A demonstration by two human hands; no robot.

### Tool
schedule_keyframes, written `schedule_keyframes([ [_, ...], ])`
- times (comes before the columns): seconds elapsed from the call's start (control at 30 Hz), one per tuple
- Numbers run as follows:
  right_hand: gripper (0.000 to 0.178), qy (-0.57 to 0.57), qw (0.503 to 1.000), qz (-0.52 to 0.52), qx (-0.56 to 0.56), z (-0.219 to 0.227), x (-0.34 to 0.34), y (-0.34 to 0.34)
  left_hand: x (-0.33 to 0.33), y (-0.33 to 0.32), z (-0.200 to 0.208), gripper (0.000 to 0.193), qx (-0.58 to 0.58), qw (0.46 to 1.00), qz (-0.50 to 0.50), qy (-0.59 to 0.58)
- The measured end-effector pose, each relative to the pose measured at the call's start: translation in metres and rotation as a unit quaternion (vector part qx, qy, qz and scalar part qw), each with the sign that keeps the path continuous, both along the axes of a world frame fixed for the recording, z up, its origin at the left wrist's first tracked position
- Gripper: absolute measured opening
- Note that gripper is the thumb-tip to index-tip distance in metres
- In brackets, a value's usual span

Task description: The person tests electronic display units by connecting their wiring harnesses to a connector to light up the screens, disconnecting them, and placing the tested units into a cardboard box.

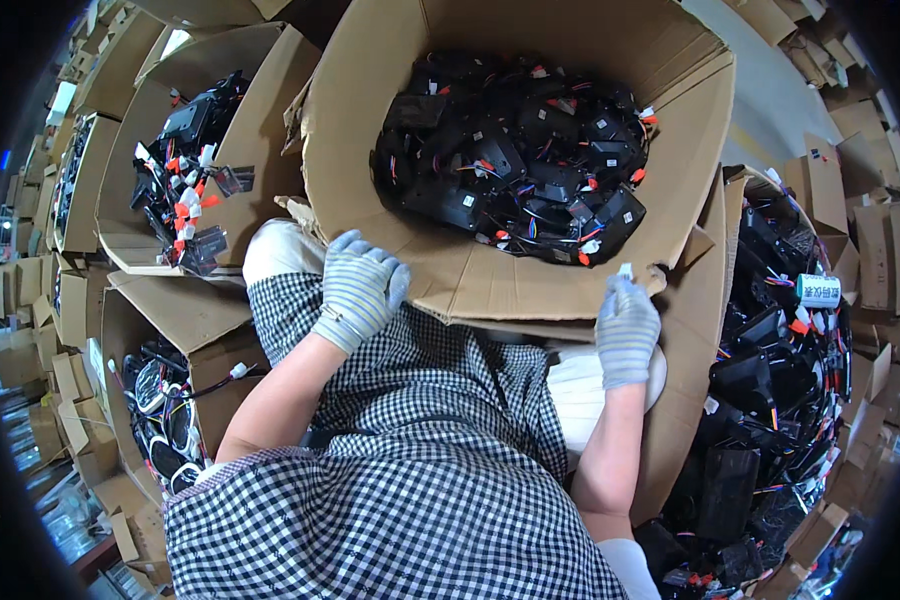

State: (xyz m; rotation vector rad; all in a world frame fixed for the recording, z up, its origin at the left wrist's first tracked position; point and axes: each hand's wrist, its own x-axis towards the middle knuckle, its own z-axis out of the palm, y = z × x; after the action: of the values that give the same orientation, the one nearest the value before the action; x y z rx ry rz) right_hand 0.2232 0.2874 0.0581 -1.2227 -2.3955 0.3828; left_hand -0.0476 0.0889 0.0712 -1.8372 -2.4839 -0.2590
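A large open cardboard box (530,292) stands in front of me, tilted so its mouth faces me. Inside it lies a heap of black plastic units (498,155) with coloured wires and red and white plugs. My left hand (360,288), in a striped work glove, is closed at the box's near left rim, its fingers curled against the cardboard. At the near right corner, my right hand (627,330), gloved alike, is closed with a small white piece (625,270) showing at its fingertips. Its exact kind is too small to tell.
On the left stands a box (130,225) of black parts with red and white plugs; below it another box (225,350) holds cabled parts. More black units (745,380) fill a container at right, with a white-and-green roll (818,291) on them. Several cartons surround me.
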Motion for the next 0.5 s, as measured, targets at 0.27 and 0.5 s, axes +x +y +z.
schedule_keyframes([
  [0.27,0.026,0.084,0.992,-0.003,-0.094,-0.016,0.020,-0.041,0.019,-0.039,-0.023,0.015,-0.039,0.999,-0.005,0.003],
  [0.5,0.026,0.308,0.944,-0.066,-0.100,0.028,-0.017,-0.035,-0.021,0.046,0.014,0.015,0.096,0.993,-0.014,0.067],
])
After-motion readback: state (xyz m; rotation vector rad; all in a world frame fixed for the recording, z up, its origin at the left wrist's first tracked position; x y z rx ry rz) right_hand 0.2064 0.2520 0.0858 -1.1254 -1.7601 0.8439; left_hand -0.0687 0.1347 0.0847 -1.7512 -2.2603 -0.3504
